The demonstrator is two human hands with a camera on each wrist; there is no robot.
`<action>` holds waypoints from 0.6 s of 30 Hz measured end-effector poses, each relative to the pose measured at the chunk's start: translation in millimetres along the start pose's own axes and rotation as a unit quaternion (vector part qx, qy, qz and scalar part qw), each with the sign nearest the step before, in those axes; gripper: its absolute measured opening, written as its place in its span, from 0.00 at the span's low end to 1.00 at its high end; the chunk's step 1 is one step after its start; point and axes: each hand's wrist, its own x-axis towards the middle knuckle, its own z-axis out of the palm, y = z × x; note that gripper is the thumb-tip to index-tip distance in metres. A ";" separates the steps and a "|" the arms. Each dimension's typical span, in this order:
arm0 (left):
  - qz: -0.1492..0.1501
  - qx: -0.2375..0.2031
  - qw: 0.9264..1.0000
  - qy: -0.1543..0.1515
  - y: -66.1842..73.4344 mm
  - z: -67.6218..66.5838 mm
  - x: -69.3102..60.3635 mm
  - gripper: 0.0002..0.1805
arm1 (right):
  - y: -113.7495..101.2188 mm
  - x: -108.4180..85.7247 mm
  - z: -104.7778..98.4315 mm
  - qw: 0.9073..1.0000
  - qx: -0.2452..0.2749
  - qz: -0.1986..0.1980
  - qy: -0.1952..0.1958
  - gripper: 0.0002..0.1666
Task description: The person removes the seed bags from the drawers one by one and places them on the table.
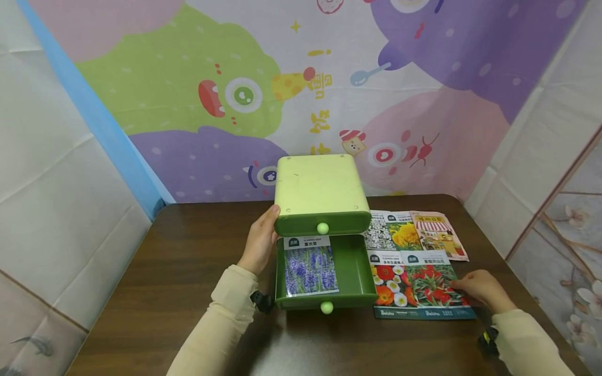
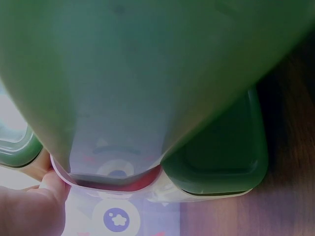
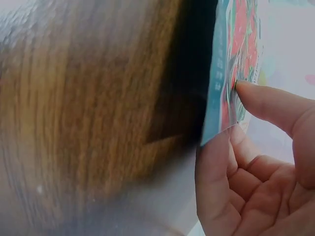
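A small cabinet with a pale yellow top (image 1: 320, 183) stands on the table, its upper green drawer (image 1: 301, 224) pushed in. Below, another green drawer (image 1: 355, 271) is pulled out, holding a seed packet with purple flowers (image 1: 310, 269) on its left side. My left hand (image 1: 261, 237) rests against the cabinet's left side, fingers stretched along it. The left wrist view shows one more closed drawer (image 2: 221, 147) beside the pulled-out one. To the right, my right hand (image 1: 484, 290) pinches a seed packet with red flowers (image 1: 430, 284) between thumb and fingers at its right edge.
A seed packet with red and white flowers (image 1: 390, 282) lies left of the pinched one. Behind are packets with white flowers (image 1: 378, 232) and yellow flowers (image 1: 404, 235), and a pink packet (image 1: 437, 235). A cartoon-printed cloth (image 1: 188, 78) hangs behind the table (image 1: 178, 271).
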 end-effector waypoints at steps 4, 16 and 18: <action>0.003 -0.001 1.000 -0.001 -0.4 -0.1 -0.1 0.34 | -2.7 -2.1 -0.6 0.999 -0.038 0.004 0.010 0.18; 0.002 -0.005 1.000 -0.008 0.3 -0.1 -0.1 0.34 | -10.2 -5.8 -0.5 0.995 -0.096 0.023 0.019 0.20; 0.001 -0.005 1.000 -0.007 0.4 -0.1 -0.4 0.34 | -10.4 -6.4 -1.0 0.995 -0.099 0.023 0.018 0.20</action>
